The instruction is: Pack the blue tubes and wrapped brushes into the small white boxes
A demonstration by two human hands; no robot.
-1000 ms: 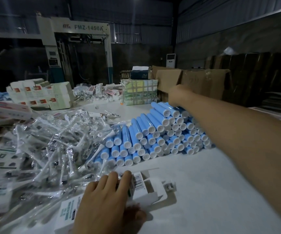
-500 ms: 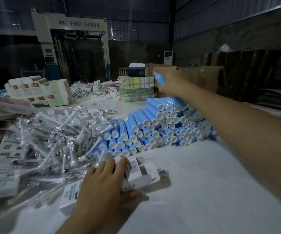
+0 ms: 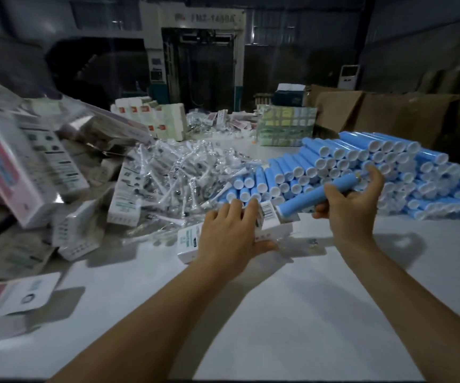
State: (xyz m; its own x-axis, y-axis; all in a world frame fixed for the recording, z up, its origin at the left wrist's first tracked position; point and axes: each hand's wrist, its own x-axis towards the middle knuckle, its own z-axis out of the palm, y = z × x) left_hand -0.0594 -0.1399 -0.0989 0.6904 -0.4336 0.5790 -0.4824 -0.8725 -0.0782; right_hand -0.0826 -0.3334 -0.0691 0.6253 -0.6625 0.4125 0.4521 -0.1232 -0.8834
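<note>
**Tube held at box mouth**

On the white desk [image 3: 251,313], matte and smooth, a small white box [image 3: 271,229] of printed card lies flat, its open end flap with a barcode facing right. The left hand [image 3: 230,236] rests palm-down on the box, fingers straight and spread, thumb along the near edge, forearm reaching in from below. The right hand [image 3: 351,201] grips a blue tube [image 3: 315,196], a smooth cylinder, fingers curled round its upper part, thumb underneath; the tube slants down-left, its lower end just at the box's open end. Whether the tip is inside cannot be told. Behind, a stack of blue tubes [image 3: 383,172] lies in rows, white round caps facing the camera. To its left, a loose pile of wrapped brushes [image 3: 184,172] in crinkled clear film. Further left, flat printed cartons [image 3: 16,167], blurred.
</note>
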